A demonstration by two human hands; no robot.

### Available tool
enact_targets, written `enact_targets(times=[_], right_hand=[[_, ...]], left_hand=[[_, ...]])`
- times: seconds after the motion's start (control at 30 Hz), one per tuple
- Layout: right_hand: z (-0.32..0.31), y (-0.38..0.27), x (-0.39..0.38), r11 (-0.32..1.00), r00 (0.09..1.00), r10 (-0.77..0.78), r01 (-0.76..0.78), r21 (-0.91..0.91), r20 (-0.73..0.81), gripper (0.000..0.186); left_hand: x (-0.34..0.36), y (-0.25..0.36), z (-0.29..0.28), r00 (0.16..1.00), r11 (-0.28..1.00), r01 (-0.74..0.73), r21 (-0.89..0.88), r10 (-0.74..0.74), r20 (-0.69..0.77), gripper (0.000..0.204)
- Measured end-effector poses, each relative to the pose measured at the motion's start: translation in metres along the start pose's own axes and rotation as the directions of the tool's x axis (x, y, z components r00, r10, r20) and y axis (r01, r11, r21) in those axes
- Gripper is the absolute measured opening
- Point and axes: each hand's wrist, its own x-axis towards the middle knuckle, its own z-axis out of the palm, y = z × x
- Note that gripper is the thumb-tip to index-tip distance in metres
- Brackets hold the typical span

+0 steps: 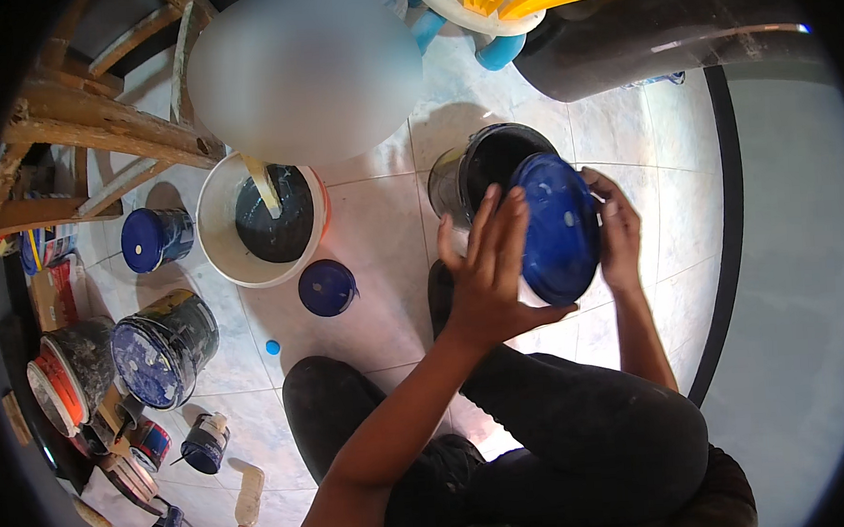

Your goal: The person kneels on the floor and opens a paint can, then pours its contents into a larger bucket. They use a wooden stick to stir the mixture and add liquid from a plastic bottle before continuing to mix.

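Observation:
A round dark-blue lid [562, 247] is tilted on edge between my hands, over the near right side of an uncovered black bucket [493, 164]. My left hand [489, 274] grips its left side, fingers stretched along the edge and thumb at the lower rim. On the opposite rim is my right hand [621, 229], its fingers curled around the edge. The bucket's inside looks dark, partly hidden by the lid and my left fingers. To the left stands a white bucket [213, 246] of dark, wet-looking paint, with a pale stick [263, 188] in it.
A smaller blue lid [328, 287] and a blue cap [273, 348] lie on the tiles. Leftward stand a blue-topped tub [154, 241], a paint-stained bucket [164, 349] and a wooden frame [109, 127]. A yellow-and-white stool [485, 12] is at the top. A blurred patch hides the upper middle.

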Motion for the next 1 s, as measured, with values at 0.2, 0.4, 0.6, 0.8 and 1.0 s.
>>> enact_targets(times=[0.2,0.4,0.6,0.8,1.0], right_hand=[[0.034,0.025,-0.001,0.995,0.992,-0.076,0.082,0.055,-0.102,0.051],[0.031,0.044,0.029,0.942,0.963,-0.262,0.241,-0.234,-0.062,0.051],[0.038,0.047,0.04,0.904,0.97,-0.239,0.202,-0.377,-0.052,0.046],[0.035,0.041,0.051,0.718,0.951,-0.297,0.28,-0.637,0.083,0.051],[0.039,0.044,0.054,0.613,0.98,-0.193,0.164,-0.773,0.055,0.053]], left_hand=[[-0.036,-0.049,0.017,0.999,0.999,0.051,-0.012,-0.051,0.015,0.143],[-0.018,-0.077,0.034,0.998,0.998,0.057,0.009,-0.057,0.007,0.148],[-0.005,-0.072,0.033,0.99,0.991,0.11,0.073,-0.116,0.076,0.144],[0.032,-0.031,0.017,0.93,0.92,0.207,0.334,-0.291,0.225,0.144],[0.075,-0.026,0.024,0.914,0.952,0.085,0.294,-0.192,0.357,0.15]])
